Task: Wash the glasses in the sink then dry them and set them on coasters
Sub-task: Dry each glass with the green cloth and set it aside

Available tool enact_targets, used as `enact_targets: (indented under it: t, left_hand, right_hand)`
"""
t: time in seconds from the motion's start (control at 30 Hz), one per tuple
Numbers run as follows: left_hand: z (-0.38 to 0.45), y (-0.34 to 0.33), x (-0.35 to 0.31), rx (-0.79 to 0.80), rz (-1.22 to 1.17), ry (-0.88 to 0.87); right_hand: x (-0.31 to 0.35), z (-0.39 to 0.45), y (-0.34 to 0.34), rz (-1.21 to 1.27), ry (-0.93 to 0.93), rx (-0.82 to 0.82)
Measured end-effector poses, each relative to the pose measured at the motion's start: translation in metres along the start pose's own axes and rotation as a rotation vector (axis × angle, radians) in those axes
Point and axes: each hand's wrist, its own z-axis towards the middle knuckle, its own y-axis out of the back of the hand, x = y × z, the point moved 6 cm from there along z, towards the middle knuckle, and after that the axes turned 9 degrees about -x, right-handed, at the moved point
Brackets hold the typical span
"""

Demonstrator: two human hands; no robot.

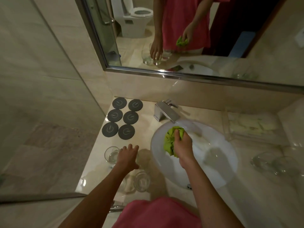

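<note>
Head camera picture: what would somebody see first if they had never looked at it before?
The bright green cloth jumps out first, bunched in the right hand over the white sink. Next come six dark round coasters in two rows on the counter's back left, none with a glass on it. The left hand reaches over clear glasses at the front left.

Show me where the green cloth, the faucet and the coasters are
green cloth (169, 142): head view, on the bunched fabric left of the gripping right hand (182, 143).
faucet (165, 112): head view, on the flat top of the spout.
coasters (115, 115): head view, on the middle-left disc of six.
</note>
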Motion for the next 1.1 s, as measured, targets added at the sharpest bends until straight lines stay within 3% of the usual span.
enact_targets:
  t: [0.17,0.33,0.53,0.6,0.77,0.9,1.1]
  left_hand:
    - [0.007,0.021,-0.012,-0.139,-0.183,0.056]
    - [0.012,0.075,-0.040,-0.391,-0.871,0.117]
    - [0.011,0.115,-0.091,-0.414,-1.729,0.270]
    - [0.016,0.119,-0.106,-0.416,-1.887,0.292]
    - [0.019,0.119,-0.133,-0.385,-2.008,0.289]
    - [0.014,0.111,-0.148,-0.303,-2.138,0.400]
    - [0.007,0.108,-0.162,-0.210,-1.912,0.375]
  right_hand:
    - [0.000,0.003,0.017,-0.068,0.062,-0.049]
    - [-0.004,0.012,0.045,-0.177,0.136,-0.130]
    - [-0.009,0.024,0.087,-0.136,0.091,-0.201]
    - [-0.010,0.028,0.099,-0.117,0.072,-0.216]
    - [-0.009,0.034,0.121,-0.048,0.076,-0.237]
    - [-0.005,0.036,0.127,0.013,0.084,-0.224]
    - [0.004,0.036,0.134,0.015,0.094,-0.171]
